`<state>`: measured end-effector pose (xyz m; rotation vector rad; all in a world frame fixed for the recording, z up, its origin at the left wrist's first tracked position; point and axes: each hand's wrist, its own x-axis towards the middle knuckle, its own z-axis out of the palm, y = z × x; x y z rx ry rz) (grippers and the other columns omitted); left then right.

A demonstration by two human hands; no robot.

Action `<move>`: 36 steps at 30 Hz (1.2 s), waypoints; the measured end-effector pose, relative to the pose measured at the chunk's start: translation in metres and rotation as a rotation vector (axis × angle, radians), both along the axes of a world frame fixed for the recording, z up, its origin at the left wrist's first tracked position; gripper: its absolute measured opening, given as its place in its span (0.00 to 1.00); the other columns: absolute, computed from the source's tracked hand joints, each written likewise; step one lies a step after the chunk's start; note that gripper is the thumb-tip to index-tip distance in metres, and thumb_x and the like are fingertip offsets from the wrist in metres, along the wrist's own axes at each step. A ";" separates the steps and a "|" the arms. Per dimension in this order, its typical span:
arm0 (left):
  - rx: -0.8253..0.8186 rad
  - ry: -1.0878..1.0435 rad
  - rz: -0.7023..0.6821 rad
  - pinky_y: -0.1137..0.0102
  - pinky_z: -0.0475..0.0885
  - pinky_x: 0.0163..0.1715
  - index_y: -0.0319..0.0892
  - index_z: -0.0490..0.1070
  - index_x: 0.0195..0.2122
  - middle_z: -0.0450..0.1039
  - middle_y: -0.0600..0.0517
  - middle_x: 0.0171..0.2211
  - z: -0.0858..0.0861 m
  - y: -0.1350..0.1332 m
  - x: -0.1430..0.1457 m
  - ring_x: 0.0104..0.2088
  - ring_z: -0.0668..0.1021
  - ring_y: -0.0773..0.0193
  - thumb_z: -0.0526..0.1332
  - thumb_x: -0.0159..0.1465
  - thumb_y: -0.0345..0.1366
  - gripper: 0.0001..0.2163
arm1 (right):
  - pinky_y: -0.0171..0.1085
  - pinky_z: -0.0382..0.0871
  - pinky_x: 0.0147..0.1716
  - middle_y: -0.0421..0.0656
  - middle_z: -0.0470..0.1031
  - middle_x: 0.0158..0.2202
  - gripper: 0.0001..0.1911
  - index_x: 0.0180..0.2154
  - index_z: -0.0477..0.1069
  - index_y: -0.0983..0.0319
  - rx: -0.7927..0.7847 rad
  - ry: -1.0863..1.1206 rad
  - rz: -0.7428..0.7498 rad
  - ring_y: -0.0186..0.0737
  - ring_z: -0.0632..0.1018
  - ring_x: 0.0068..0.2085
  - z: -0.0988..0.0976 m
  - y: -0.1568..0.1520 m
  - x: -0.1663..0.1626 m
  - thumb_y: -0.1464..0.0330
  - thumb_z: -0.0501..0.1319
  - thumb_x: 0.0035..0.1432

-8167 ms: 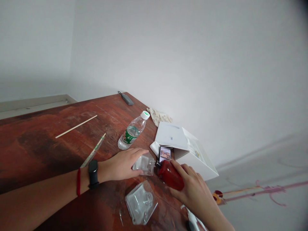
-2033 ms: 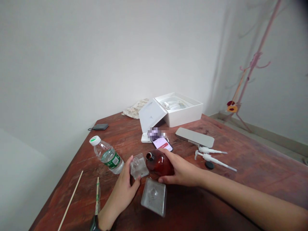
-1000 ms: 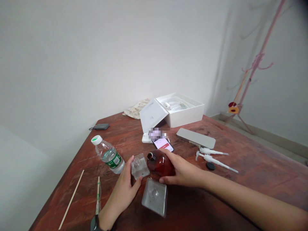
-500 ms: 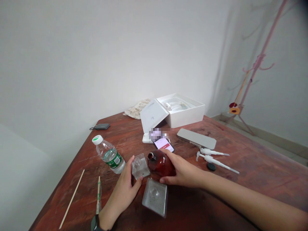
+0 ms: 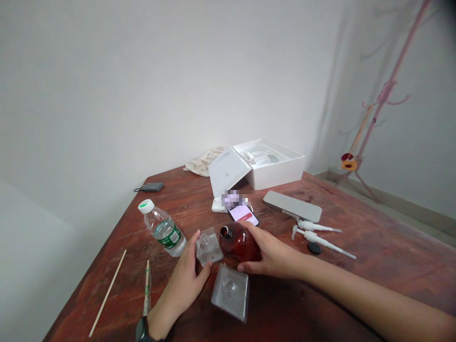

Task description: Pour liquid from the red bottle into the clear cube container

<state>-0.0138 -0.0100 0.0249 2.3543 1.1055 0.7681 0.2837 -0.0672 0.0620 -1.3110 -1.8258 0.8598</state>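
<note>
My right hand (image 5: 269, 249) is wrapped round a dark amber bottle (image 5: 239, 243). The bottle leans to the left, and its uncapped neck points toward a clear square plastic piece (image 5: 209, 248) with a raised knob. That piece is gripped at its left side between the thumb and fingers of my left hand (image 5: 188, 273). Just in front of the bottle, a second clear square plastic piece (image 5: 231, 290) with a round bump lies on the table. A water bottle (image 5: 167, 235) with a green label and white cap stands left of my left hand.
Two white pump heads (image 5: 315, 236) and a black cap (image 5: 314, 248) lie to the right. Behind them are a grey flat case (image 5: 292, 206), a phone (image 5: 245, 214) and an open white box (image 5: 280, 175). Chopsticks (image 5: 108, 293) lie at the left, a grey power bank (image 5: 152, 187) farther back.
Both hands keep their grips, with the bottle and the clear piece in the same places relative to each other. The whole view has shifted very slightly.
</note>
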 end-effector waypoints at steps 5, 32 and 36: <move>-0.003 -0.002 -0.002 0.41 0.61 0.73 0.43 0.49 0.77 0.59 0.34 0.75 0.002 0.000 0.000 0.74 0.66 0.42 0.60 0.75 0.38 0.32 | 0.61 0.67 0.68 0.59 0.74 0.67 0.53 0.70 0.61 0.60 0.012 0.012 -0.001 0.66 0.76 0.66 -0.001 0.000 0.000 0.59 0.81 0.47; -0.003 -0.014 -0.003 0.42 0.62 0.72 0.44 0.49 0.77 0.60 0.35 0.75 0.002 0.000 0.000 0.74 0.67 0.42 0.60 0.75 0.37 0.33 | 0.61 0.65 0.69 0.61 0.72 0.68 0.55 0.71 0.58 0.62 -0.011 -0.019 -0.001 0.67 0.75 0.68 0.000 0.000 0.000 0.58 0.80 0.48; 0.004 0.003 -0.004 0.43 0.61 0.73 0.43 0.49 0.77 0.59 0.34 0.75 0.001 0.000 0.000 0.74 0.66 0.42 0.60 0.75 0.38 0.33 | 0.60 0.66 0.69 0.60 0.72 0.68 0.54 0.70 0.58 0.63 -0.007 -0.017 0.015 0.66 0.75 0.67 0.002 0.000 0.000 0.58 0.80 0.49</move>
